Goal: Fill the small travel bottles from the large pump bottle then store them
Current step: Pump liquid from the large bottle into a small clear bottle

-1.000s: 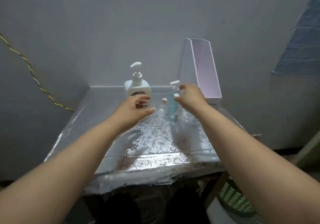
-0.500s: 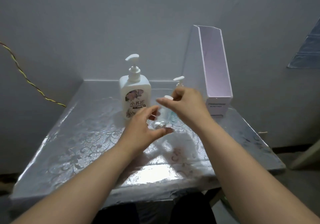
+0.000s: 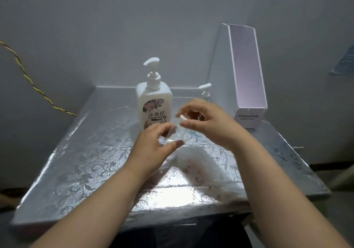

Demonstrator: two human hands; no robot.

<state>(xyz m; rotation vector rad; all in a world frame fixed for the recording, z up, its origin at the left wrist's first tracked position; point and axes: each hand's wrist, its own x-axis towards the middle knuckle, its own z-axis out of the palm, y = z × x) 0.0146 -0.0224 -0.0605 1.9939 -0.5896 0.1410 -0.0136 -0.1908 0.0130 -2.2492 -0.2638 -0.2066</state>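
Right hand (image 3: pixel 208 121) has turned cap (image 3: pixel 182 117) on small bottle (image 3: pixel 173 132).

Two bare forearms, uncovered right to the frame edge. Left hand (image 3: pixel 155 148) and right hand (image 3: pixel 206 121) bare too. Left thumbnail short, plain. Dark clothing low between the arms, detail unclear.
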